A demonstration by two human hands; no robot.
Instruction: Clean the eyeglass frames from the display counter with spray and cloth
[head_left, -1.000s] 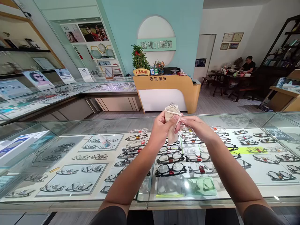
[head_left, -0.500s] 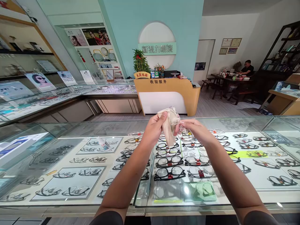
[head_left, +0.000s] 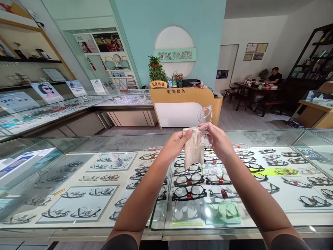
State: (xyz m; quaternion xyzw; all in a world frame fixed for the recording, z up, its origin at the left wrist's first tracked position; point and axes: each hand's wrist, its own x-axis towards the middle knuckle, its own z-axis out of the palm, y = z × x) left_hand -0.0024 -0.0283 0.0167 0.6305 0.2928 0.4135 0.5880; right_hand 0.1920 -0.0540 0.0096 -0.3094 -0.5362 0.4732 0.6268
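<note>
Over the glass counter, my left hand [head_left: 179,143] grips a beige cleaning cloth [head_left: 193,152] between thumb and fingers, and the cloth hangs down. My right hand [head_left: 218,139] is closed on a pair of clear-framed eyeglasses [head_left: 205,114]. The glasses are held on end, one lens above my fingers and the other below, beside the cloth. Part of the lower lens and the temples is hidden by the fingers.
Rows of eyeglasses [head_left: 189,192] lie inside the glass display case [head_left: 161,232] below my arms. A small white bottle [head_left: 116,160] stands to the left. Beyond is a cashier counter [head_left: 179,114] with a plant [head_left: 156,71]. A person [head_left: 275,77] sits at a far table.
The glasses have turned up on end and come into view above my right hand. The cloth has moved slightly right and down and hangs beside the lower lens, with my left hand still holding it.
</note>
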